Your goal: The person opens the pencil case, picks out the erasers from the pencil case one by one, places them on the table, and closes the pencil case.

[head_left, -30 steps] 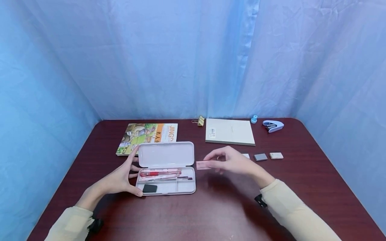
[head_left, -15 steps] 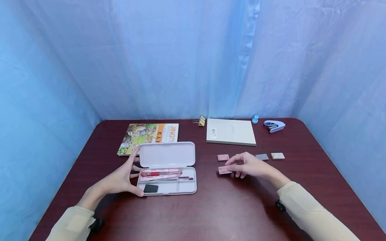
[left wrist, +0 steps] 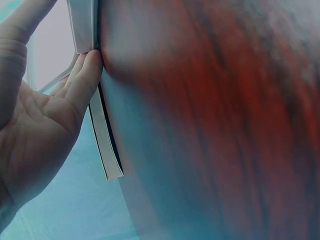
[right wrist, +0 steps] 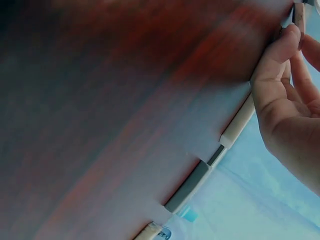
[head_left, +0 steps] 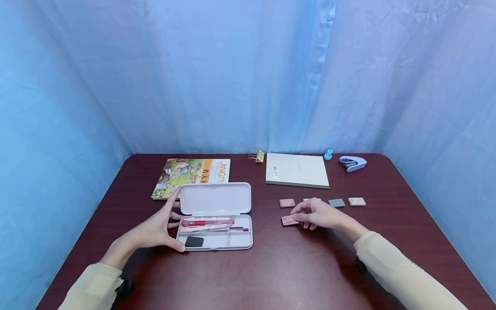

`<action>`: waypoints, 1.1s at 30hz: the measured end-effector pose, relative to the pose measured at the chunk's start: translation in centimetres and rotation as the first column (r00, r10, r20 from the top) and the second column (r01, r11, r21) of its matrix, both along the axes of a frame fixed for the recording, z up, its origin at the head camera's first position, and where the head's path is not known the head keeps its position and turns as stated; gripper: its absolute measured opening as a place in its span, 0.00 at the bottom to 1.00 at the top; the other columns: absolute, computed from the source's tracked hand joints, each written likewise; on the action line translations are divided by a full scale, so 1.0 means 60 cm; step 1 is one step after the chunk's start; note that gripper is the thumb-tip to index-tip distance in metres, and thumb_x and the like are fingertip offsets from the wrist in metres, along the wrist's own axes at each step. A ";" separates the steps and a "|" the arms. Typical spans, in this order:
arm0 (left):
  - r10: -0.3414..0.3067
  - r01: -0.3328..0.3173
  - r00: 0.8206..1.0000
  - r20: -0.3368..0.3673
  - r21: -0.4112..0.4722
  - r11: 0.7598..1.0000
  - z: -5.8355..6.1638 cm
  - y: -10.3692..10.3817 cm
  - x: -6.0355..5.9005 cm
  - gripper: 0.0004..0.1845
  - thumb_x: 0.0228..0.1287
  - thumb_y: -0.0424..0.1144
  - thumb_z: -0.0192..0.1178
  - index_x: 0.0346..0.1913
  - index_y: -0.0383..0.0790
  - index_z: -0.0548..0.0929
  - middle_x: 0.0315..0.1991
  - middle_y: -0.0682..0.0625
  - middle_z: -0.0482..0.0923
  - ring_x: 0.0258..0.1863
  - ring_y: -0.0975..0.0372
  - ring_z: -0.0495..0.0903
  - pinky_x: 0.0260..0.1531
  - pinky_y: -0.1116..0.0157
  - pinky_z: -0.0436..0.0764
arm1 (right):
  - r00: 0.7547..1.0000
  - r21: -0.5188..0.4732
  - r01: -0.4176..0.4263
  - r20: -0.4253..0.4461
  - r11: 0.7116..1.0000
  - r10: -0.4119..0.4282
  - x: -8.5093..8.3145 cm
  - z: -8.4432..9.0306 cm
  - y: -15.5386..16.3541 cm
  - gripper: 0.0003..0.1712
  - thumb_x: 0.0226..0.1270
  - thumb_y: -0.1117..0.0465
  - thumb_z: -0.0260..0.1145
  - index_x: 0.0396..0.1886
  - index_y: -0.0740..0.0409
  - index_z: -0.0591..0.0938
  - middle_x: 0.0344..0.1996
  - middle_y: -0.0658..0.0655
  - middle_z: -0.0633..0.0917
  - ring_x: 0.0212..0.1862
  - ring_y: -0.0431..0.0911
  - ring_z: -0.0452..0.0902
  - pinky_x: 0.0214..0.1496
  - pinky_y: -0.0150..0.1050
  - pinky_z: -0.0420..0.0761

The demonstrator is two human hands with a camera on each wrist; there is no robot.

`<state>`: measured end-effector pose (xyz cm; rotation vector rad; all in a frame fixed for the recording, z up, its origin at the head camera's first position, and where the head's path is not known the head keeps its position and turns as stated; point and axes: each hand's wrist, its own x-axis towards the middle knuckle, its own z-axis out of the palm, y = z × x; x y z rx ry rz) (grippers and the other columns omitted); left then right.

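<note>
My left hand [head_left: 153, 229] holds the left side of an open pencil case [head_left: 215, 199], thumb at its front corner and forefinger up along the raised lid. Several pink and red pens [head_left: 206, 223] lie in the case's long compartment, and a black eraser [head_left: 194, 242] sits in the front left one. Between thumb and fingers my right hand [head_left: 320, 214] pinches a pink eraser [head_left: 289, 220], low over the table right of the case. Just behind lies a second pink eraser [head_left: 287, 203]. A white eraser [head_left: 312, 199] is partly hidden by the right hand.
Further right lie a grey eraser [head_left: 336, 203] and an off-white one [head_left: 357, 201]. A pale notebook [head_left: 297, 170], yellow binder clip [head_left: 259, 156], small blue bottle-shaped item [head_left: 328, 154] and blue stapler [head_left: 353, 163] stand behind. An illustrated book [head_left: 186, 174] lies partly under the lid.
The right hand has moved right, away from the pencil case, carrying the pink eraser and lowering it in front of the eraser row. The left hand keeps its place.
</note>
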<state>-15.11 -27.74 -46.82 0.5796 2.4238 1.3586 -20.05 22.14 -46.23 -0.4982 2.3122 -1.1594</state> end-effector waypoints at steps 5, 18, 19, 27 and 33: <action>0.000 0.000 1.000 -0.015 0.000 1.000 0.000 0.000 -0.001 0.78 0.43 0.41 0.85 0.80 0.67 0.27 0.70 0.37 0.52 0.61 0.46 0.75 0.57 0.53 0.80 | 1.000 0.017 0.020 -0.015 1.000 -0.020 0.001 0.002 -0.004 0.15 0.73 0.56 0.67 0.50 0.62 0.85 0.26 0.56 0.83 0.28 0.47 0.80 0.30 0.43 0.86; -0.010 0.010 1.000 -0.020 0.005 1.000 -0.003 0.003 -0.004 0.79 0.44 0.41 0.85 0.80 0.64 0.27 0.70 0.37 0.52 0.61 0.47 0.75 0.57 0.53 0.80 | 0.999 0.035 -0.010 -0.050 0.999 0.012 0.002 -0.004 -0.006 0.14 0.71 0.61 0.68 0.50 0.64 0.80 0.25 0.56 0.80 0.25 0.46 0.78 0.26 0.39 0.82; -0.008 0.008 1.000 -0.020 0.001 1.000 -0.002 0.003 -0.004 0.79 0.44 0.41 0.85 0.80 0.64 0.27 0.70 0.37 0.52 0.61 0.47 0.75 0.57 0.53 0.80 | 0.998 0.037 -0.007 -0.060 0.999 0.009 0.002 -0.005 -0.006 0.13 0.71 0.61 0.68 0.49 0.63 0.80 0.24 0.56 0.80 0.24 0.46 0.78 0.26 0.39 0.82; -0.003 0.003 1.000 -0.024 -0.009 1.000 0.000 -0.001 -0.002 0.78 0.44 0.42 0.84 0.80 0.65 0.27 0.70 0.37 0.51 0.61 0.47 0.74 0.57 0.54 0.80 | 0.994 0.066 -0.007 -0.108 0.998 0.014 0.001 -0.005 -0.011 0.10 0.71 0.61 0.69 0.47 0.61 0.81 0.22 0.53 0.79 0.22 0.45 0.77 0.25 0.39 0.81; -0.007 0.006 1.000 -0.028 -0.010 1.000 -0.002 -0.002 0.004 0.78 0.45 0.42 0.84 0.80 0.64 0.27 0.70 0.37 0.52 0.61 0.47 0.74 0.56 0.53 0.81 | 0.999 0.031 0.011 -0.045 0.999 -0.009 0.006 -0.005 -0.010 0.14 0.72 0.60 0.68 0.51 0.63 0.80 0.26 0.57 0.80 0.25 0.47 0.79 0.28 0.42 0.84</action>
